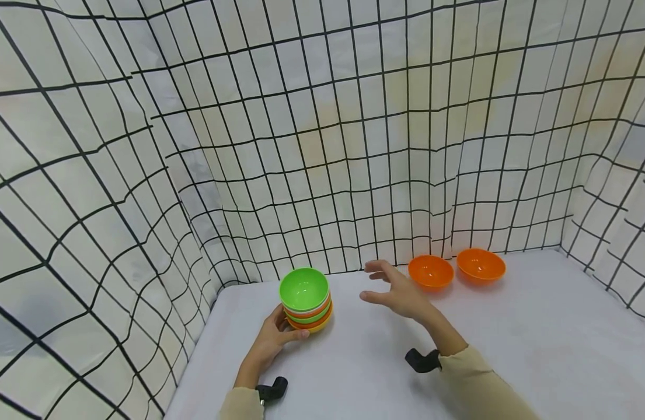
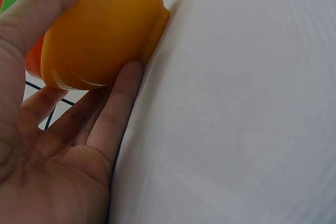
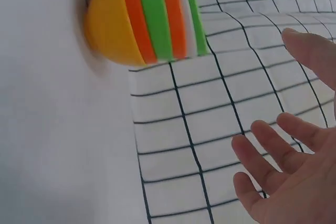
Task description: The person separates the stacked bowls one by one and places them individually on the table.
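Note:
A stack of nested bowls (image 1: 304, 291) stands on the white table, a green one on top and a yellow bowl (image 2: 110, 30) at the bottom. White, orange and green rims show between them. My left hand (image 1: 272, 337) holds the stack low on its near left side, the thumb in front and the fingers around the yellow bowl. To the right of the stack, my right hand (image 1: 401, 291) hovers above the table with spread, slightly bent fingers and nothing in them. The right wrist view shows its fingers (image 3: 268, 163) apart from the stack.
Two orange bowls stand at the back right, one (image 1: 431, 273) just beyond my right hand and the other (image 1: 480, 266) farther right. A white wall (image 1: 322, 146) with a black grid rises behind the white table (image 1: 354, 373) and along its sides.

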Tool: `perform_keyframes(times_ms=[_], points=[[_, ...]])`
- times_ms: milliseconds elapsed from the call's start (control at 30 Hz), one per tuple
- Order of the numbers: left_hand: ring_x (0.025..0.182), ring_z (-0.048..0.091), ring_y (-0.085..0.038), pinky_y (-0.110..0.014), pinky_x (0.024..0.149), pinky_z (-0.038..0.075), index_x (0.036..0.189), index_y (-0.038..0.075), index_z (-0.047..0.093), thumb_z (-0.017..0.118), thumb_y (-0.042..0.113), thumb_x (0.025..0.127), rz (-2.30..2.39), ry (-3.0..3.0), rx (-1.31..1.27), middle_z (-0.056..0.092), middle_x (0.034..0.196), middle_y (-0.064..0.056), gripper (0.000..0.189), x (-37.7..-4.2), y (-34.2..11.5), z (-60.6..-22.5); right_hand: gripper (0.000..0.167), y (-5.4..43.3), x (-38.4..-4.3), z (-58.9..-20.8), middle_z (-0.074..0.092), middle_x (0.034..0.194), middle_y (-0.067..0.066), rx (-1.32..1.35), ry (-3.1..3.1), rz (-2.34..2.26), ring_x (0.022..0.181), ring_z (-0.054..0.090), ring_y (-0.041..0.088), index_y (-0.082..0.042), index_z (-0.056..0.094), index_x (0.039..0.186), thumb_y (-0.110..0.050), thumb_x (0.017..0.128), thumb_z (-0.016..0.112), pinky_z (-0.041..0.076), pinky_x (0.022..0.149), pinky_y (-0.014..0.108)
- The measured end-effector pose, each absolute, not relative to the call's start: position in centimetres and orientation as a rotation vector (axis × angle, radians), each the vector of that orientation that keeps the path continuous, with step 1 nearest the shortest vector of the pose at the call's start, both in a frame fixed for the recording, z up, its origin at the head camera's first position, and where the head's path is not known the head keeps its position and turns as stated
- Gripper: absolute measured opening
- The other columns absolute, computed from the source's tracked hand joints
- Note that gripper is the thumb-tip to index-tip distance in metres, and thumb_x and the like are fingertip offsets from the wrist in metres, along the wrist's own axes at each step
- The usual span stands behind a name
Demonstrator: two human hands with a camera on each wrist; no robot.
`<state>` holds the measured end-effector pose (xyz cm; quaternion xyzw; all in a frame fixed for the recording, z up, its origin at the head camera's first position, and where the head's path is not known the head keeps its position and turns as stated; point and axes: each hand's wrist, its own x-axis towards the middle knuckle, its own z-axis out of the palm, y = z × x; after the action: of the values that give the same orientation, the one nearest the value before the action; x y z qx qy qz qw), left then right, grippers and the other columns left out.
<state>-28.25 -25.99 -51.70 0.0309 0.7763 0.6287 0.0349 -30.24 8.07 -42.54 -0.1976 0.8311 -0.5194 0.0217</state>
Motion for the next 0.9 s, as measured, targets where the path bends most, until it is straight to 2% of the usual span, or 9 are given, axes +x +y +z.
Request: perform_keyframes(times_ms=[200,400,600,900], points=[[0.151,0.038,-0.033,-0.052,0.126,0.031,0.155,0.024,0.041,0.094,0.022,0.073,1.924,2.399,0.096,0.048,0.157,-0.004,0.098,-28.2,-25.9,-51.6,0.075,3.6,-30.3,-43.9,0.053,0.149,0.006,-0.664,2.500,-1.607,0.140,0.048,0.036,-0.020,0.045,0.148,-0.037,0.086,0.083,0.043,0.115,0.064],[0.151,0.038,-0.037,-0.054,0.125,0.032,0.156,0.022,0.040,0.093,0.023,0.074,1.903,2.432,0.101,0.047,0.158,-0.008,0.098,-28.2,-25.9,-51.6,0.090,0.9,-31.9,-44.5,0.045,0.156,0.010,-0.772,2.414,-1.594,0.141,0.046,0.037,-0.011,0.035,0.156,-0.038,0.084,0.083,0.041,0.116,0.064],[0.151,0.037,-0.038,-0.054,0.125,0.033,0.157,0.022,0.039,0.093,0.024,0.074,1.892,2.436,0.109,0.046,0.158,-0.008,0.099,-28.2,-26.0,-51.7,0.096,-0.8,-33.2,-44.8,0.041,0.158,0.010,-0.856,2.378,-1.532,0.139,0.047,0.035,-0.011,0.032,0.158,-0.040,0.083,0.084,0.045,0.112,0.059],[0.152,0.036,-0.036,-0.052,0.125,0.033,0.157,0.023,0.038,0.092,0.022,0.075,1.888,2.425,0.108,0.043,0.160,-0.007,0.098,-28.3,-26.0,-51.7,0.100,-2.4,-34.1,-45.0,0.047,0.150,0.008,-0.928,2.319,-1.536,0.134,0.050,0.029,-0.014,0.029,0.157,-0.037,0.078,0.088,0.050,0.108,0.050]])
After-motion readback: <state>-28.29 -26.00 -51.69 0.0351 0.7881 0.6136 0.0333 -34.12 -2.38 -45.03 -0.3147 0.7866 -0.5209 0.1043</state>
